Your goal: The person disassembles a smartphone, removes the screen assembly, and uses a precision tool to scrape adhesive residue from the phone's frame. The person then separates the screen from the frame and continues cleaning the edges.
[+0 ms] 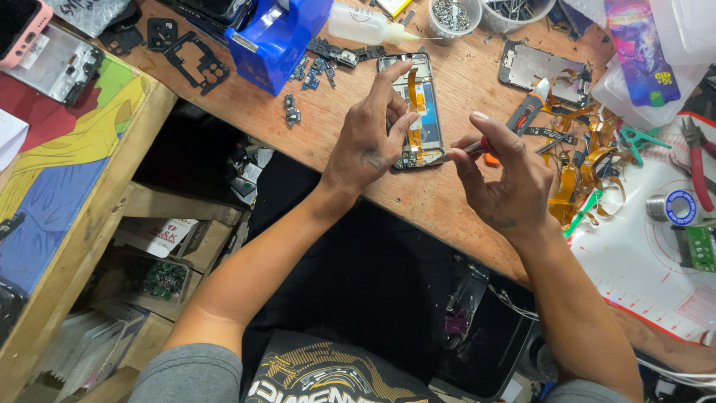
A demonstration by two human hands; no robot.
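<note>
An opened phone lies back side up on the wooden bench, its circuit boards and an orange flex cable showing. My left hand rests on the phone's left edge, index finger stretched up along the frame and thumb against its side. My right hand pinches a small screwdriver with a red-orange handle, and its metal tip points left at the phone's lower end.
A blue plastic holder, a squeeze bottle, black phone parts and cups of screws sit at the back. Right lie another phone frame, orange flex cables, a white mat, solder spool and pliers.
</note>
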